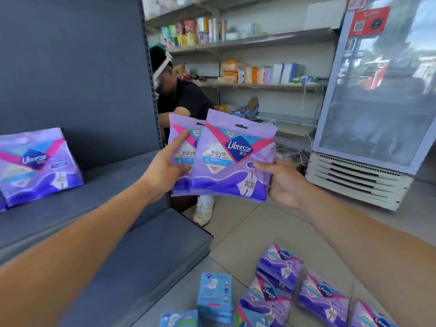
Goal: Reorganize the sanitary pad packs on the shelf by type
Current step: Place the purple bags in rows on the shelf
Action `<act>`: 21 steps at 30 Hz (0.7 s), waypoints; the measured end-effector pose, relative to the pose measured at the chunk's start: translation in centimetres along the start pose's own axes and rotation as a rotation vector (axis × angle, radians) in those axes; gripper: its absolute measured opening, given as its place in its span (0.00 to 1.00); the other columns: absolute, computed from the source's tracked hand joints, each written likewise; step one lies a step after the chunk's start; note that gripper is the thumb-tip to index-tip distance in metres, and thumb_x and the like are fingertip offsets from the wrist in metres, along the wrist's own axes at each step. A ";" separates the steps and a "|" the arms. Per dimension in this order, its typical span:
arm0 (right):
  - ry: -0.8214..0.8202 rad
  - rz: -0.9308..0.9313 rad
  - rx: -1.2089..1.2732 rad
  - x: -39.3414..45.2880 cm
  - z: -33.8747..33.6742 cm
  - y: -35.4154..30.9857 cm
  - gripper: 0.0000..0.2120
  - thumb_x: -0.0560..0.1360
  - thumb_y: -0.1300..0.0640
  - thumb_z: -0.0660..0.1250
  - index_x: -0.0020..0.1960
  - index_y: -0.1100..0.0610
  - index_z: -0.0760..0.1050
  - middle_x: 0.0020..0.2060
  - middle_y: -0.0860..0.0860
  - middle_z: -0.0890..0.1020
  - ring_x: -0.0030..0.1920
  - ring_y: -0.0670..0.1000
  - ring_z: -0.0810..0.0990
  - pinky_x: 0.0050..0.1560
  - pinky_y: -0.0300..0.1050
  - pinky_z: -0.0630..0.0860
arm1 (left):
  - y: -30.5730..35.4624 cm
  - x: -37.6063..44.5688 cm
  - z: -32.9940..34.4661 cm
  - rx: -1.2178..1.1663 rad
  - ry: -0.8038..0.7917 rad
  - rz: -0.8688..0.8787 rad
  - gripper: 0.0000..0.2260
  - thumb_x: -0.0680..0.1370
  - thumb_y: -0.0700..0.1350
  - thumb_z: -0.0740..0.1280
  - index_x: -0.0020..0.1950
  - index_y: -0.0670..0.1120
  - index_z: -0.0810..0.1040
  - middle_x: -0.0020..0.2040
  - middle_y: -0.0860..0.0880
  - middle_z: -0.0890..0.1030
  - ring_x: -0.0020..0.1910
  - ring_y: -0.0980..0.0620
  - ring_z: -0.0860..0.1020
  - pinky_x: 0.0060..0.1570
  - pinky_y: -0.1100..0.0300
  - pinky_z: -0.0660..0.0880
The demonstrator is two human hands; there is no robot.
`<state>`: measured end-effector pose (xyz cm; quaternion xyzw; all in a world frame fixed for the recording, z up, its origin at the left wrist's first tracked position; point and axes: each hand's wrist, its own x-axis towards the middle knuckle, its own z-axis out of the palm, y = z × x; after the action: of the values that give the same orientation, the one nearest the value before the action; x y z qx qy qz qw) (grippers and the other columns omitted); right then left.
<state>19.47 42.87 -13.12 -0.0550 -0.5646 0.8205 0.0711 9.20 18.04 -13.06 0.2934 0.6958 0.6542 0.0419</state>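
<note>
Grey tiled shop floor [247, 223] runs beneath both outstretched arms, with a dark blue-grey metal shelf unit [99, 185] to the left of the hands and a glass-door fridge [377, 102] beyond the right one. The left hand [165, 166] grips a flat purple plastic Libresse pad pack [179, 135] by its left edge, thumb across the front. The right hand [283, 182] pinches a second, matching purple Libresse pad pack [233, 161] at its lower right corner, fingers curled behind it. The right-hand pack overlaps the front of the left-hand one, and both are held up in the air, just past the shelf's end.

On the shelf, well to the left of the left hand, stands a bulkier purple Libresse pack [40, 166]. Below the right arm, on the floor, lie several more purple packs [323, 293] and a few light blue packs [215, 296], still loosely mixed.

The two held packs both read XL, so they look like one type, though the finer print is too blurred to confirm. The corner pinch on the right-hand pack is slight; a quick swing toward the shelf could let it slip and drop. Shelving them beside the bulkier pack without checking its label could mix types. A seated person in dark clothing [179, 97] is close behind the packs.
</note>
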 end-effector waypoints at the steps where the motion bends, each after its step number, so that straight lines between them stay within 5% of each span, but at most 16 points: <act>1: -0.031 -0.003 -0.004 0.2 1.8 0.0 0.11 0.75 0.66 0.66 0.56 0.59 0.77 0.46 0.54 0.86 0.40 0.51 0.86 0.35 0.45 0.81 | 0.4 -1.1 -1.4 -0.031 0.029 0.002 0.33 0.77 0.29 0.65 0.65 0.68 0.69 0.67 0.50 0.76 0.62 0.47 0.78 0.57 0.42 0.77; 5: -0.165 0.007 -0.019 1.0 8.8 1.2 0.17 0.75 0.66 0.66 0.64 0.61 0.74 0.56 0.58 0.83 0.47 0.54 0.84 0.45 0.49 0.83 | 1.6 -4.6 -7.5 -0.024 0.111 0.007 0.32 0.76 0.28 0.65 0.72 0.58 0.67 0.63 0.53 0.78 0.59 0.52 0.80 0.48 0.55 0.81; 11: -0.268 0.033 0.024 3.2 17.6 4.6 0.28 0.70 0.61 0.70 0.69 0.61 0.69 0.62 0.58 0.80 0.57 0.56 0.81 0.57 0.54 0.79 | 3.2 -7.0 -15.5 0.164 0.244 0.019 0.33 0.78 0.27 0.61 0.75 0.56 0.64 0.63 0.53 0.76 0.57 0.53 0.79 0.43 0.59 0.81; 16: -0.397 0.080 0.007 4.2 25.1 7.3 0.21 0.74 0.61 0.68 0.66 0.59 0.71 0.56 0.55 0.83 0.52 0.53 0.84 0.50 0.51 0.82 | 2.3 -10.9 -22.6 0.289 0.337 0.010 0.35 0.77 0.27 0.63 0.75 0.59 0.64 0.68 0.52 0.75 0.63 0.49 0.77 0.51 0.45 0.81; 21: -0.528 0.105 0.025 5.4 30.3 9.1 0.25 0.73 0.61 0.68 0.69 0.60 0.70 0.62 0.58 0.80 0.58 0.56 0.81 0.55 0.54 0.80 | 1.9 -15.5 -28.1 0.412 0.495 -0.022 0.39 0.75 0.25 0.63 0.72 0.63 0.63 0.64 0.55 0.77 0.57 0.57 0.79 0.48 0.61 0.80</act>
<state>8.49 12.80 -10.86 0.1325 -0.5499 0.8158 -0.1206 10.19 -14.11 -12.39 0.1201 0.8057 0.5508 -0.1819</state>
